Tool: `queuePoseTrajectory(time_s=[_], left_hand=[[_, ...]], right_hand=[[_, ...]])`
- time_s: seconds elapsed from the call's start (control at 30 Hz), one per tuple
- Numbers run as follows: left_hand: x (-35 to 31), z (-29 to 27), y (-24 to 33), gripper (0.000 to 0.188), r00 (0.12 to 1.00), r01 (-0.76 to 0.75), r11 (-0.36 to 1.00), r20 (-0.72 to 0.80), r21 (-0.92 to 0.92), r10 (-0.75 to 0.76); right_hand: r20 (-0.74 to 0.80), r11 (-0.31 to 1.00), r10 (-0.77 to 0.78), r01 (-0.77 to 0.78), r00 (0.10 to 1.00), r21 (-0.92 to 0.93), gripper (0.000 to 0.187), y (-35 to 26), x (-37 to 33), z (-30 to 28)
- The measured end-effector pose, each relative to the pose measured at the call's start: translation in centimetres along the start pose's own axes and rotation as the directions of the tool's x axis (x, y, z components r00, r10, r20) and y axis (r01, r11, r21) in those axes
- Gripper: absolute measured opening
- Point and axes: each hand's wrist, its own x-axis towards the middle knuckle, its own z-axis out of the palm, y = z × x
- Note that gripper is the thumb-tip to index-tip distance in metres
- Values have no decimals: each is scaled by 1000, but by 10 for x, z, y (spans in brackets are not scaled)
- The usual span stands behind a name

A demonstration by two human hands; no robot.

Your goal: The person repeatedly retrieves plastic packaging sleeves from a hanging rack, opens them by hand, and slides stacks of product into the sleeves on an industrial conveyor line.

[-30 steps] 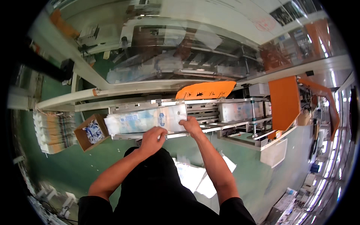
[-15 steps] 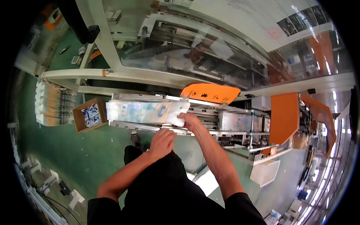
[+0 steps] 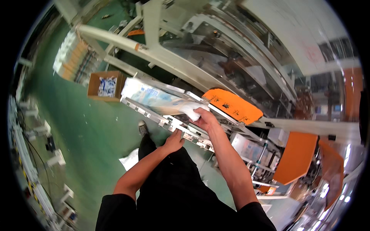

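Observation:
A long, soft white plastic pack with pale blue print [image 3: 154,96] lies lengthwise in a metal rail channel [image 3: 148,114]. At its right end the white plastic bulges and bends up, and my right hand [image 3: 203,118] is closed on that end, thumb on top. My left hand [image 3: 173,143] is at the channel's near rail, fingers stretched toward its edge and thumb apart, with nothing visible in it. Further right along the line, another printed pack [image 3: 246,148] sits between the rails.
An orange panel [image 3: 233,106] with dark handwriting stands behind the channel. To the left are a cardboard box [image 3: 93,85] of blue-and-white wrappers and a tall stack of folded packs [image 3: 73,57]. Orange machine covers [image 3: 296,158] rise at right. A white sheet [image 3: 130,159] lies on the green floor.
The whole view has turned, so the channel now slants down to the right. The pack's right end is more bunched and bent in my right hand. My left hand's fingers have stretched out toward the rail.

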Motion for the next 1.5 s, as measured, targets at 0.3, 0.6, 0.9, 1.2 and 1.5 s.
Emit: queuePoseTrajectory(time_s=[0.3, 0.6, 0.9, 1.2, 1.5], left_hand=[[46, 49, -26, 56, 999, -3, 925, 45, -381, 22], [68, 50, -48, 55, 951, 293, 690, 277, -662, -138], [46, 46, -30, 64, 929, 363, 704, 298, -610, -221], [45, 25, -28, 72, 886, 439, 708, 397, -553, -239], [43, 29, -42, 50, 903, 429, 623, 316, -654, -290]], right_hand=[[-85, 976, -9, -10, 996, -219, 34, 14, 2, -29], [-139, 953, -26, -18, 990, -304, 37, 34, -4, -42], [-163, 944, -72, 14, 984, -329, 32, 45, -7, -54], [-49, 929, -187, 161, 981, -335, 35, 53, 2, -56], [-103, 929, -241, 198, 965, -313, 37, 54, -4, -48]])
